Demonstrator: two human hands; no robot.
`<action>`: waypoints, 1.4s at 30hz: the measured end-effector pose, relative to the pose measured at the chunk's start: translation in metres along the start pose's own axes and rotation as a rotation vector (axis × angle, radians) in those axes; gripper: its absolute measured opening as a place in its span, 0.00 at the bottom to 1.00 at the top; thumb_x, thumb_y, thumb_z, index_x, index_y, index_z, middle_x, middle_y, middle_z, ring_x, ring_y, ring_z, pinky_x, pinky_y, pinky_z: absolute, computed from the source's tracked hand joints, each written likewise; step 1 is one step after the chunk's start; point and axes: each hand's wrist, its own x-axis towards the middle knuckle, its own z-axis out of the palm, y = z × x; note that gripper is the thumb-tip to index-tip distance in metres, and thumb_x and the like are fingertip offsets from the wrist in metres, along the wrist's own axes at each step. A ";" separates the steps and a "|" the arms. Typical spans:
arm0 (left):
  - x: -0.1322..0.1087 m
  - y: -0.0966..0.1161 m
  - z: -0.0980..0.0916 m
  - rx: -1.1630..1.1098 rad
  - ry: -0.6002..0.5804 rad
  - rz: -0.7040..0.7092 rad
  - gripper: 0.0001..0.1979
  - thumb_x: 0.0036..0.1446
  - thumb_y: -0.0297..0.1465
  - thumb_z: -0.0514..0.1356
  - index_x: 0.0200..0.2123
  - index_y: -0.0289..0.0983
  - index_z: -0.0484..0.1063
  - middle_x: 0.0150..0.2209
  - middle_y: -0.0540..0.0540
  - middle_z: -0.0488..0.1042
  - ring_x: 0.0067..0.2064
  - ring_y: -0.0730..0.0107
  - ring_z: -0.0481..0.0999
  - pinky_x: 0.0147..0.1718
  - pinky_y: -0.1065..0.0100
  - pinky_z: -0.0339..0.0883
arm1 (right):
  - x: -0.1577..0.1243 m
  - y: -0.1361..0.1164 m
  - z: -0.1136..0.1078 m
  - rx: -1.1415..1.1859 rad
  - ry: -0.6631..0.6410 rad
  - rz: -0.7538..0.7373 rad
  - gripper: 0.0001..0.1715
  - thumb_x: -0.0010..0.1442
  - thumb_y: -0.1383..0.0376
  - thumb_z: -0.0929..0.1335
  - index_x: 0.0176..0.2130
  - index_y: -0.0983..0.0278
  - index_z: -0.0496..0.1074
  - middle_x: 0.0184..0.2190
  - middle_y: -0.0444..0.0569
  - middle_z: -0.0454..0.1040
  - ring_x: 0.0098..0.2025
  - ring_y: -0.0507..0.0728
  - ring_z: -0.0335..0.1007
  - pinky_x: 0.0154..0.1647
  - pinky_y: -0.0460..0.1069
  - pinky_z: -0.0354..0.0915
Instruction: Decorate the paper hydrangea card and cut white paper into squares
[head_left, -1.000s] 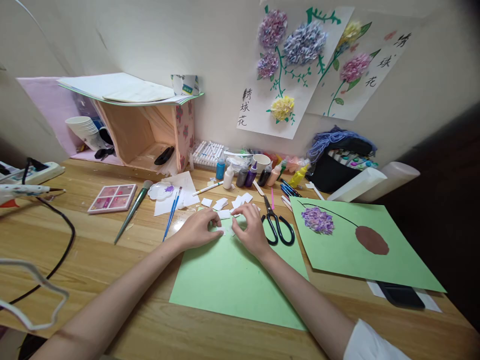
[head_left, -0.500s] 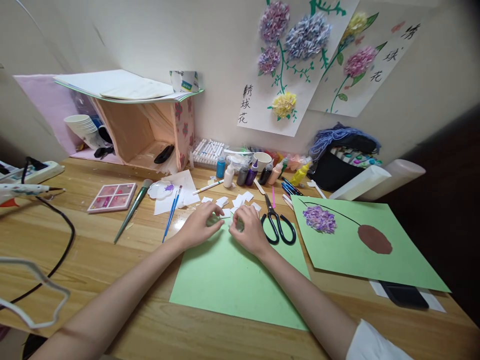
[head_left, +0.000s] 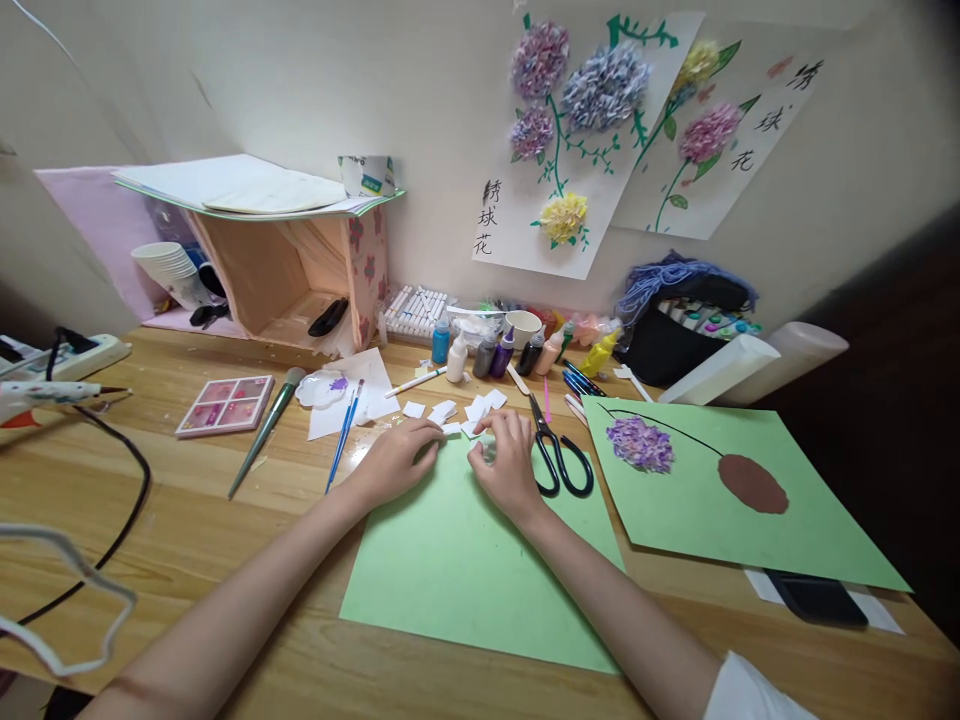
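A sheet of green paper (head_left: 480, 590) lies in front of me, with both my hands over its far part. My left hand (head_left: 397, 462) rests near the far edge, fingers stretched forward, thumb apart, nothing visible in its grasp. To its right, my right hand (head_left: 510, 465) has bent fingers and a gap between thumb and forefinger. Small white paper pieces (head_left: 442, 411) lie scattered just beyond the fingertips, some partly covered by the hands. Black-handled scissors (head_left: 551, 460) lie beside my right hand, blades pointing away.
At right is a green sheet (head_left: 690, 520) with a purple paper flower (head_left: 641, 445) and brown oval. Paint bottles (head_left: 499, 355) stand behind. Left are thin brushes (head_left: 343, 440), a large brush (head_left: 262, 435), a pink palette (head_left: 225, 405) and a glue gun (head_left: 52, 397).
My right hand has shifted slightly right and its thumb and forefinger have parted. My left hand's fingers have lowered toward the paper. The view has tilted a little.
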 end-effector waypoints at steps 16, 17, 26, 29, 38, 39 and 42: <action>0.003 0.015 0.013 -0.620 0.316 -0.294 0.08 0.52 0.33 0.61 0.35 0.35 0.71 0.34 0.45 0.76 0.36 0.67 0.77 0.38 0.66 0.71 | 0.002 -0.004 -0.005 0.204 -0.204 -0.135 0.03 0.59 0.64 0.65 0.34 0.62 0.68 0.30 0.45 0.71 0.37 0.56 0.63 0.41 0.51 0.55; 0.003 0.016 0.014 -0.637 0.310 -0.296 0.09 0.51 0.33 0.62 0.35 0.35 0.71 0.34 0.45 0.76 0.36 0.67 0.77 0.38 0.66 0.71 | 0.002 -0.003 -0.005 0.208 -0.209 -0.135 0.04 0.59 0.64 0.65 0.33 0.62 0.67 0.30 0.45 0.70 0.37 0.56 0.63 0.40 0.51 0.56; 0.002 0.022 0.011 -0.596 0.267 -0.236 0.07 0.53 0.30 0.59 0.36 0.36 0.70 0.34 0.46 0.74 0.35 0.70 0.74 0.37 0.68 0.69 | 0.003 0.000 -0.004 0.256 -0.223 -0.169 0.08 0.60 0.67 0.62 0.30 0.63 0.67 0.28 0.47 0.70 0.34 0.56 0.60 0.38 0.51 0.57; 0.002 0.021 0.009 -0.570 0.288 -0.253 0.08 0.52 0.26 0.57 0.38 0.36 0.68 0.32 0.48 0.72 0.34 0.72 0.72 0.36 0.69 0.67 | 0.003 0.001 -0.004 0.284 -0.206 -0.112 0.10 0.60 0.68 0.61 0.28 0.62 0.66 0.26 0.46 0.69 0.34 0.56 0.61 0.37 0.50 0.57; 0.004 0.003 0.008 -0.553 0.277 -0.415 0.09 0.49 0.25 0.50 0.35 0.36 0.66 0.30 0.50 0.68 0.33 0.70 0.68 0.33 0.69 0.61 | 0.004 0.007 -0.003 0.396 -0.127 0.104 0.15 0.62 0.64 0.60 0.24 0.63 0.65 0.25 0.45 0.67 0.32 0.54 0.63 0.34 0.48 0.57; 0.004 0.003 0.008 -0.491 0.230 -0.430 0.09 0.48 0.24 0.50 0.34 0.36 0.66 0.28 0.50 0.67 0.31 0.70 0.67 0.31 0.69 0.60 | 0.005 0.008 -0.003 0.402 -0.113 0.117 0.16 0.62 0.63 0.60 0.24 0.63 0.65 0.25 0.44 0.67 0.31 0.54 0.63 0.34 0.48 0.57; 0.002 0.006 0.004 -0.217 0.128 -0.398 0.09 0.47 0.25 0.52 0.33 0.38 0.67 0.27 0.50 0.67 0.32 0.67 0.67 0.31 0.67 0.58 | 0.005 0.007 -0.004 0.413 -0.053 0.113 0.15 0.62 0.63 0.60 0.26 0.63 0.66 0.25 0.45 0.68 0.32 0.55 0.63 0.37 0.50 0.58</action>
